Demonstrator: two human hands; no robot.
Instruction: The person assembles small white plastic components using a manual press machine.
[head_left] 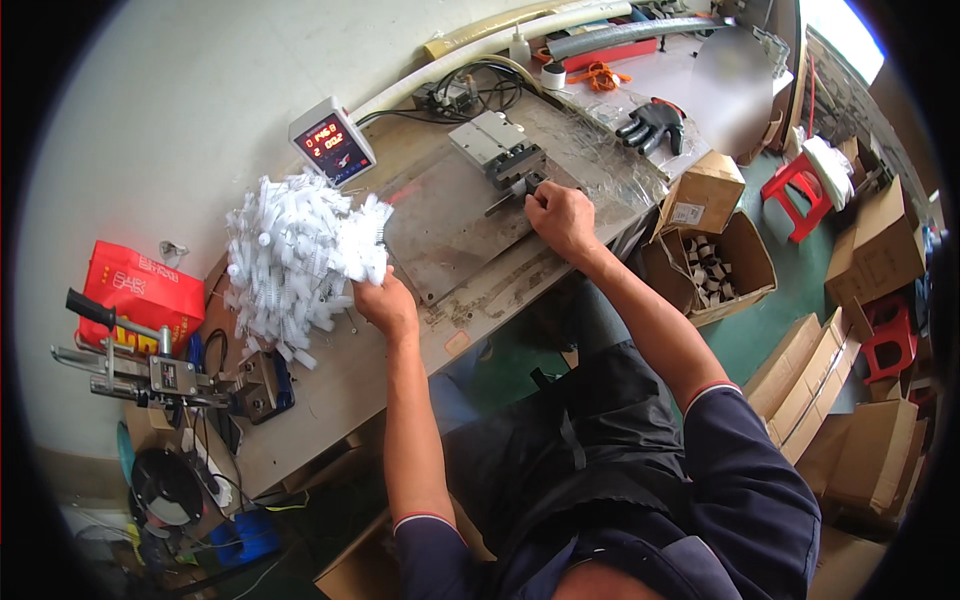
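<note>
My left hand (385,303) is closed at the right side of a big heap of white bristle brushes (285,265). A white brush (366,240) stands up from its fingers, and I cannot tell if there is more than one in the grip. Over the metal plate (455,220), my right hand (562,218) is closed in a fist at the dark clamp (522,172) of a small metal fixture (492,140). Its fingertips are turned away from view, so what they grip is hidden.
A counter box with red digits (333,145) stands behind the heap. To the left are a lever press (165,375) and a red bag (140,290). A black glove (652,126) lies at the back right. Cardboard boxes (710,270) and red stools (800,195) crowd the right.
</note>
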